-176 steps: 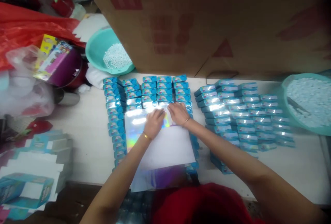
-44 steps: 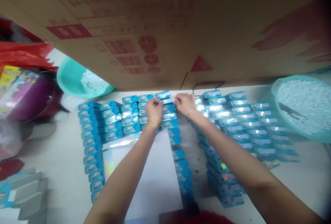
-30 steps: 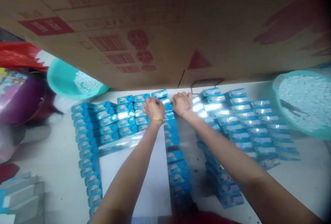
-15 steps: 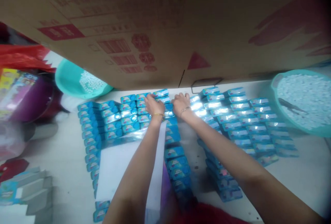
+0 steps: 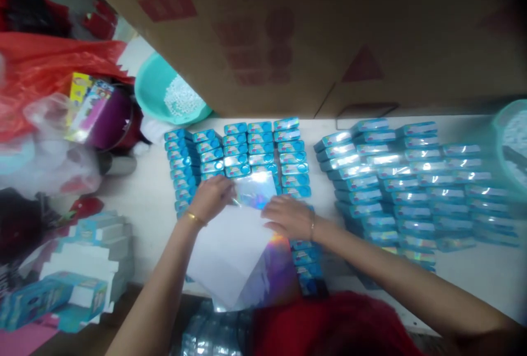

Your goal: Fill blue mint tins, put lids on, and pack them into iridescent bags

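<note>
A shiny clear plastic film [image 5: 256, 188] lies between my two hands, above a stack of white sheets [image 5: 220, 249]. My left hand [image 5: 212, 198] has its fingers curled in at the film's left edge and looks closed on it. At the film's lower right, my right hand [image 5: 288, 217] rests with stretched fingers on the film and sheets, its thumb apart. Rows of small blue boxes [image 5: 260, 137] stand just beyond both hands. The sheets and my arms cover part of these rows. Some blur hides the exact fingertip contact.
More blue box rows [image 5: 415, 197] stand to the right. A large cardboard carton [image 5: 313, 32] walls off the back. Turquoise basins with small white pieces stand back left [image 5: 150, 87] and far right [image 5: 500, 142]. White-and-blue cartons [image 5: 86, 257] are piled at lower left.
Both hands have come back towards me from the far blue boxes onto the white sheets. A clear film now shows between them. The view has shifted left.
</note>
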`<state>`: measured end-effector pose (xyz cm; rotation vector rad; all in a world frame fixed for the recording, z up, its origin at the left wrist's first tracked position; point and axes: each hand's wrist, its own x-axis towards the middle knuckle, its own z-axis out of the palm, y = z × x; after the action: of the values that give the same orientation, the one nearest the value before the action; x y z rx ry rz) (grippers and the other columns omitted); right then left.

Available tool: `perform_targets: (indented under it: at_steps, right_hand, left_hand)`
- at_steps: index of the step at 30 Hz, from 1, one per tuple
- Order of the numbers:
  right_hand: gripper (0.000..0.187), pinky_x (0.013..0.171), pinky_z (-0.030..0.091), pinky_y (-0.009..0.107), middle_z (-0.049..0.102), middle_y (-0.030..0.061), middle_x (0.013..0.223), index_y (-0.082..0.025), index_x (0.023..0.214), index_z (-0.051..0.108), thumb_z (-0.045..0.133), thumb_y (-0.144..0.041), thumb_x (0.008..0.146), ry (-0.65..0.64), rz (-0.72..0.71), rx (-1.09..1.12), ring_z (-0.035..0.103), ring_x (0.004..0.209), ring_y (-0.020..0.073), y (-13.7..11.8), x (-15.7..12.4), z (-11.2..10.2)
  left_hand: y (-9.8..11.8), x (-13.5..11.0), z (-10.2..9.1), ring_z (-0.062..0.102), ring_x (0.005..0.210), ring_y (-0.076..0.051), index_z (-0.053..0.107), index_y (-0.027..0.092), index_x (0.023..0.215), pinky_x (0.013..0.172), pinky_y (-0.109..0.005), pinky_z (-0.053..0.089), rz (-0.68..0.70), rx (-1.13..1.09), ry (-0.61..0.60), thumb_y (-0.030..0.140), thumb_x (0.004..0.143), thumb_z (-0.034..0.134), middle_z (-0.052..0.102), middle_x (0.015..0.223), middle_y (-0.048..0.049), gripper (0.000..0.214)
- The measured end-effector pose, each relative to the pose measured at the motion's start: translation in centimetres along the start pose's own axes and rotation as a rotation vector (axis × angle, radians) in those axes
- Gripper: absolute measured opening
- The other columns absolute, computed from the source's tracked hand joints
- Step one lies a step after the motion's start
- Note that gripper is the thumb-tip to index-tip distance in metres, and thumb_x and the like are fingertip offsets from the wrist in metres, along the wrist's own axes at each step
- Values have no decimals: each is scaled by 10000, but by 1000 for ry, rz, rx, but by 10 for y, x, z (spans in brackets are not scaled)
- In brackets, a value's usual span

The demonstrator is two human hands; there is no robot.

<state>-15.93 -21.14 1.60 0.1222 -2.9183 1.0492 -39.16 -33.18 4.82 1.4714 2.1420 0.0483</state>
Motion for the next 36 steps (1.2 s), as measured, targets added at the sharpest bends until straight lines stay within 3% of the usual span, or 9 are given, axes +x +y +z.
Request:
perform_targets:
  at_steps: [6, 11, 16, 20, 22, 24, 29, 32, 36]
  right_hand:
    - [500, 608, 295, 286, 585, 40, 747, -183, 742, 611, 474, -650, 857, -192, -70, 139, 492, 674, 160, -24, -3, 7]
    - [541, 576, 288, 268, 561, 28, 707, -175, 560, 535, 481, -609, 878, -167, 41, 226, 481, 628, 131, -39, 2, -13]
    - [310, 792, 368, 315, 619, 86, 956, -168, 862, 612, 456, -422, 948, 107, 298, 172, 535, 917, 207, -53, 14, -17]
    - [458, 826, 359, 363, 613, 127, 1152, -148, 1233, 512, 569, -432, 879, -88, 404, 108, 531, 1035, 267, -77, 32, 20]
    - [484, 821, 344, 363, 631, 131, 1145, -148, 1303, 458, 557, -387, 894, -151, 486, 99, 551, 1023, 266, -87, 40, 35]
    - [328, 821, 320, 354, 668, 104, 1066, -167, 1239, 509, 475, -308, 945, -136, 536, 96, 581, 978, 240, -89, 46, 38]
    - [289, 821, 264, 345, 697, 63, 898, -178, 923, 622, 349, -246, 989, -37, 455, 24, 605, 893, 210, -61, 57, 4]
    - [269, 805, 256, 335, 698, 58, 849, -179, 879, 628, 385, -248, 971, -57, 431, -13, 606, 845, 204, -34, 61, -10]
    - [279, 813, 259, 322, 704, 50, 875, -186, 885, 635, 383, -267, 971, -72, 484, 0, 607, 861, 197, -10, 61, -8]
  left_hand:
    - [-4, -67, 37, 353, 1337, -335, 576, 270, 1213, 1034, -530, 294, 81, 192, -24, 408, 865, 534, 454, 1433, -100, 376]
    - [-1, -76, 52, 545, 1082, -278, 611, 217, 1051, 980, -477, 302, 11, 154, 55, 341, 915, 453, 645, 1110, -106, 243]
    - [-2, -73, 51, 562, 913, -271, 607, 200, 1035, 833, -429, 327, -13, 205, 36, 403, 911, 464, 645, 955, -96, 277]
    - [-8, -83, 64, 571, 816, -239, 608, 185, 846, 786, -391, 320, 85, 199, -35, 376, 936, 430, 643, 800, -67, 277]
    - [-6, -90, 66, 565, 754, -220, 577, 183, 761, 758, -373, 317, 31, 170, 47, 359, 950, 400, 623, 725, -57, 313]
    - [-1, -92, 61, 549, 697, -204, 539, 188, 707, 730, -358, 318, -55, 110, 178, 368, 954, 383, 595, 672, -44, 343]
    - [14, -78, 42, 565, 703, -171, 568, 195, 858, 730, -323, 365, -29, -178, 276, 340, 951, 400, 631, 742, -16, 240]
    - [20, -61, 45, 587, 901, -204, 597, 206, 1023, 808, -360, 364, 95, -94, 334, 282, 943, 424, 676, 956, -55, 205]
    - [28, -46, 62, 560, 1000, -247, 628, 218, 1013, 836, -413, 367, 134, 52, 509, 244, 923, 466, 661, 1121, -93, 186]
